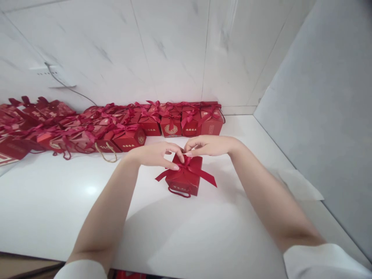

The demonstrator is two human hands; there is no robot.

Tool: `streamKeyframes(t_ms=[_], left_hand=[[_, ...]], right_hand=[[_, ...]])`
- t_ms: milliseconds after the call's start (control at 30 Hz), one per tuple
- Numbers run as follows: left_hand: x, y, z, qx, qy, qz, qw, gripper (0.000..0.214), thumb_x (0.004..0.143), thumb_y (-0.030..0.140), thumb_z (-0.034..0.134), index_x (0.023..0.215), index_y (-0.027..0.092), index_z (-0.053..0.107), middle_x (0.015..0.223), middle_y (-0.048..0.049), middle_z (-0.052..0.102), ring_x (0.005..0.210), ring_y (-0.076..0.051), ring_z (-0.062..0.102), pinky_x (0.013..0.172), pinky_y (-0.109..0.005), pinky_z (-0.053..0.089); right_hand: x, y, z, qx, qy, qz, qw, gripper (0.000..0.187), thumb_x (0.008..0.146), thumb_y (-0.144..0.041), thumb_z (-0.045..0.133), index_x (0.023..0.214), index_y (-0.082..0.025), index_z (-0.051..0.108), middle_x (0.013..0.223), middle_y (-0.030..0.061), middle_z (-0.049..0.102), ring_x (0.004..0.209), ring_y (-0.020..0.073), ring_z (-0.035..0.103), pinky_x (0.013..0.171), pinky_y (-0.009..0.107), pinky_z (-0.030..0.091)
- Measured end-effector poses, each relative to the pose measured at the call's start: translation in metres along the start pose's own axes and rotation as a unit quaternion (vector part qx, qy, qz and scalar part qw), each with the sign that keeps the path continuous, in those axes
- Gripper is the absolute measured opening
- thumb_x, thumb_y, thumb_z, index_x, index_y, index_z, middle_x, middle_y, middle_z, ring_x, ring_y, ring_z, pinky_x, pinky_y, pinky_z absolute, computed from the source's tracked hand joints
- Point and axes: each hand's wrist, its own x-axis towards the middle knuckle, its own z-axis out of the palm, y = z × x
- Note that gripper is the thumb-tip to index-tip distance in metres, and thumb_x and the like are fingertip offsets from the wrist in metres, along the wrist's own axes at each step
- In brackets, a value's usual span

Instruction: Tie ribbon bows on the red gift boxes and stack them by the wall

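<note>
A small red gift box (183, 179) stands on the white tabletop (87, 193) in front of me. A dark red ribbon bow (190, 167) lies across its top, its tails hanging off both sides. My left hand (158, 154) pinches the ribbon at the box's top left, fingers closed on it. From the other side my right hand (207, 145) meets it, fingertips pinched on the ribbon at the bow's knot. A cord handle hangs at the box's front.
Several finished red gift boxes with bows (171, 122) line the back wall, spreading left into a pile (43, 128). A grey wall (319, 116) closes the right side. A white cable (64, 83) hangs on the marble wall.
</note>
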Motion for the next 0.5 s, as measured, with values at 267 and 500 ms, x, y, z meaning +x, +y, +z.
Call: streamKeyframes(t_ms=[267,500], left_hand=[[-0.021,-0.011,-0.016,0.025,0.005,-0.016,1.0,0.02,0.084,0.042,0.065,0.096,0.026,0.069,0.142,0.0001,0.051,0.133,-0.023,0.043,0.111,-0.034,0.035],[-0.015,-0.019,-0.013,-0.021,-0.02,-0.053,0.998,0.027,0.083,0.049,0.063,0.09,0.024,0.07,0.144,-0.0013,0.05,0.125,-0.024,0.051,0.1,-0.03,0.043]], right_hand=[[-0.009,-0.016,0.001,-0.065,0.008,0.075,0.995,0.023,0.092,-0.039,0.05,0.093,-0.02,0.063,0.098,0.0035,0.063,0.085,0.0183,0.056,0.07,0.027,0.04],[-0.011,-0.015,-0.002,-0.032,0.017,0.065,0.997,0.026,0.093,-0.043,0.051,0.097,-0.02,0.064,0.098,0.003,0.064,0.086,0.0182,0.057,0.073,0.028,0.041]])
